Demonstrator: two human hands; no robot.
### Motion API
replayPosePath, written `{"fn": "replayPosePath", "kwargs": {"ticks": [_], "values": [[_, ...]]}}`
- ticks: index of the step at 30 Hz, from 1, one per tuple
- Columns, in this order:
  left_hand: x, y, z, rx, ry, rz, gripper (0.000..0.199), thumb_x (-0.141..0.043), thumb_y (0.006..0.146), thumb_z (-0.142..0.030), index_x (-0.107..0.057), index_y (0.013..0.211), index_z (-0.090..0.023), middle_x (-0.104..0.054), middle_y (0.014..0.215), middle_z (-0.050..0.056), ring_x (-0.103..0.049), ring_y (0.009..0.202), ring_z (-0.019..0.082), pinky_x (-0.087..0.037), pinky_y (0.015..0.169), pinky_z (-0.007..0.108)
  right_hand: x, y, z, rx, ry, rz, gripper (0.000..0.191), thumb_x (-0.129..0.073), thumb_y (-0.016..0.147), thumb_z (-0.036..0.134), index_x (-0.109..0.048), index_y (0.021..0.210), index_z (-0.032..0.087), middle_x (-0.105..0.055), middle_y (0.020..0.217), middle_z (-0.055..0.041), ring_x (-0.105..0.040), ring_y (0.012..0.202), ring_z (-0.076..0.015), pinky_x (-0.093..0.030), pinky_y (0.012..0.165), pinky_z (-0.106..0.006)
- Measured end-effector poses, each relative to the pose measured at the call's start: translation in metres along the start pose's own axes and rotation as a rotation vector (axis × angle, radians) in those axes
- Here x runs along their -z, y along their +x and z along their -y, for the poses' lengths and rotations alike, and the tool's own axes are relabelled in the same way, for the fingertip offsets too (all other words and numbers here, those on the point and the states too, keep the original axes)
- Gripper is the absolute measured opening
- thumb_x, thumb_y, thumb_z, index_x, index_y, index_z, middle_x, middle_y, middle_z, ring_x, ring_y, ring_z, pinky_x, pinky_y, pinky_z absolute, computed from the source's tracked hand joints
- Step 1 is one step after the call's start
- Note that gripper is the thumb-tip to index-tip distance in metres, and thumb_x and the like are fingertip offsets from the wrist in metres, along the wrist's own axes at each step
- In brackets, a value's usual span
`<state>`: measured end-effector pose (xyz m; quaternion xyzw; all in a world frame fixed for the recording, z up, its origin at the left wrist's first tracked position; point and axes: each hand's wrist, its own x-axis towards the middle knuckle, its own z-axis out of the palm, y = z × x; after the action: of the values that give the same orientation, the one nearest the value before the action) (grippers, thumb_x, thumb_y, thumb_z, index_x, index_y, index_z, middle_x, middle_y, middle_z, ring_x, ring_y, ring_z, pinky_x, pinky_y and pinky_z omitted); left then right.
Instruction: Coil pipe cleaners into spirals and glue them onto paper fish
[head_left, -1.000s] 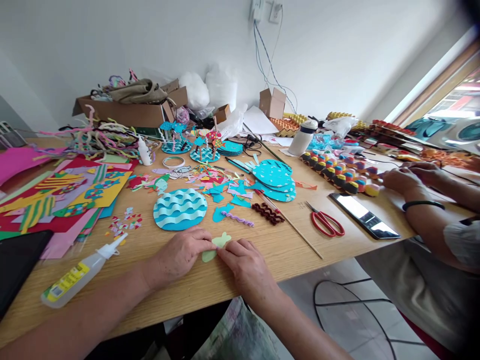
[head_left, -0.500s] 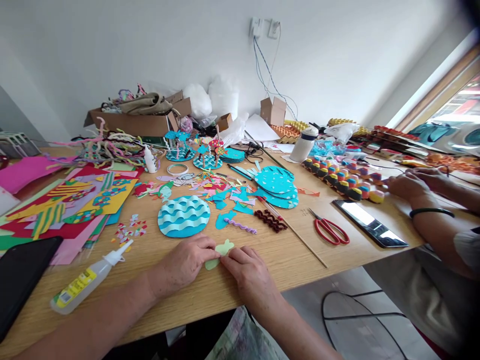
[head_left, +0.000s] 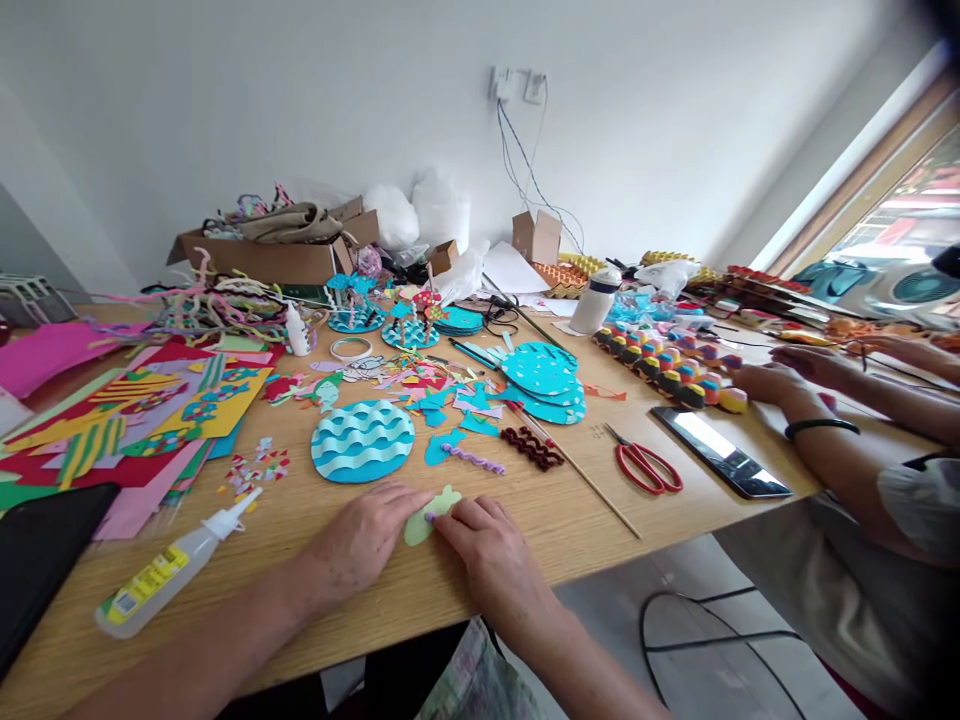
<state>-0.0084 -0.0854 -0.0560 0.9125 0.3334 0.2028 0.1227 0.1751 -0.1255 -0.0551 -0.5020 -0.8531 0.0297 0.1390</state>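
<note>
A light green paper cutout point(head_left: 417, 530), lobed at its far end, lies on the table between my hands. My left hand point(head_left: 364, 535) presses its left side with closed fingers. My right hand point(head_left: 491, 550) holds a short purple coiled pipe cleaner point(head_left: 430, 517) against the cutout; most of this piece is hidden under the fingertips. Just beyond are a blue paper oval point(head_left: 362, 441) with pale wavy strips and a blue paper fish point(head_left: 439, 449) with a purple curled pipe cleaner point(head_left: 480, 460). Brown curly pipe cleaners point(head_left: 532, 447) lie to the right of it.
A glue bottle point(head_left: 169, 572) lies left of my left arm. Red-handled scissors point(head_left: 646, 465), a thin wooden stick point(head_left: 592, 480) and a tablet point(head_left: 720, 452) lie to the right. Another person's hands point(head_left: 780, 385) work beside painted egg-carton pieces point(head_left: 675, 368).
My left fingers have shifted back a little along the green cutout. A bit of purple pipe cleaner now shows at my right fingertips. The other person's hands have moved; the view has tilted slightly.
</note>
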Motion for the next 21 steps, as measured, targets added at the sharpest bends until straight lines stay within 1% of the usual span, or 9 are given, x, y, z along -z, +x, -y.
{"fn": "replayPosePath", "kwargs": {"ticks": [4, 8, 12, 15, 17, 19, 21], "values": [[0.001, -0.002, 0.003, -0.002, -0.014, -0.022, 0.048, -0.031, 0.077, 0.001, -0.055, 0.114, -0.017, -0.064, 0.11, 0.007, -0.055, 0.105, 0.016, -0.045, 0.092, 0.035, 0.004, 0.004, -0.009, -0.024, -0.017, -0.007, 0.015, -0.052, 0.086, 0.016, -0.062, 0.095, 0.023, -0.06, 0.083, -0.0017, -0.05, 0.079, -0.0172, -0.037, 0.07, -0.026], [0.003, -0.001, 0.002, -0.017, -0.009, -0.015, 0.047, -0.032, 0.076, 0.002, -0.057, 0.112, -0.014, -0.063, 0.109, 0.009, -0.055, 0.104, 0.018, -0.047, 0.091, 0.034, 0.01, 0.008, -0.02, -0.034, -0.022, -0.004, 0.019, -0.047, 0.087, 0.014, -0.062, 0.094, 0.023, -0.061, 0.087, -0.0024, -0.051, 0.085, -0.0175, -0.037, 0.077, -0.027], [0.003, 0.001, -0.002, -0.043, 0.029, 0.004, 0.048, -0.033, 0.074, 0.003, -0.058, 0.109, -0.016, -0.063, 0.108, 0.008, -0.056, 0.102, 0.018, -0.046, 0.09, 0.033, 0.012, 0.011, -0.026, -0.043, -0.034, 0.005, 0.019, -0.048, 0.087, 0.013, -0.061, 0.097, 0.022, -0.062, 0.088, -0.0027, -0.051, 0.09, -0.0182, -0.036, 0.082, -0.029], [0.003, 0.002, -0.008, -0.041, 0.065, 0.038, 0.048, -0.032, 0.073, 0.004, -0.059, 0.108, -0.016, -0.063, 0.108, 0.008, -0.055, 0.102, 0.019, -0.046, 0.09, 0.033, 0.015, 0.012, -0.029, -0.039, -0.04, 0.022, 0.017, -0.049, 0.087, 0.014, -0.06, 0.098, 0.022, -0.062, 0.089, -0.0023, -0.052, 0.09, -0.0183, -0.037, 0.08, -0.029], [0.004, 0.002, -0.01, -0.037, 0.072, 0.063, 0.049, -0.032, 0.073, 0.005, -0.059, 0.108, -0.016, -0.063, 0.107, 0.008, -0.055, 0.102, 0.019, -0.046, 0.09, 0.033, 0.02, 0.012, -0.033, -0.026, -0.04, 0.004, 0.017, -0.049, 0.087, 0.016, -0.059, 0.099, 0.022, -0.062, 0.093, -0.0025, -0.052, 0.089, -0.0177, -0.037, 0.078, -0.028], [0.004, 0.003, -0.011, -0.048, 0.075, 0.075, 0.049, -0.032, 0.073, 0.005, -0.059, 0.109, -0.017, -0.063, 0.107, 0.007, -0.055, 0.102, 0.019, -0.046, 0.089, 0.033, 0.027, 0.014, -0.038, -0.063, -0.057, -0.031, 0.018, -0.047, 0.088, 0.016, -0.059, 0.1, 0.023, -0.061, 0.097, -0.0032, -0.053, 0.088, -0.0169, -0.037, 0.077, -0.027], [0.002, 0.005, -0.008, -0.058, 0.093, 0.053, 0.049, -0.032, 0.074, 0.004, -0.058, 0.109, -0.017, -0.062, 0.109, 0.008, -0.054, 0.103, 0.019, -0.046, 0.09, 0.034, 0.034, 0.018, -0.046, -0.15, -0.11, -0.025, 0.017, -0.046, 0.088, 0.017, -0.061, 0.096, 0.021, -0.061, 0.095, -0.0044, -0.054, 0.087, -0.0168, -0.037, 0.075, -0.026]]}}
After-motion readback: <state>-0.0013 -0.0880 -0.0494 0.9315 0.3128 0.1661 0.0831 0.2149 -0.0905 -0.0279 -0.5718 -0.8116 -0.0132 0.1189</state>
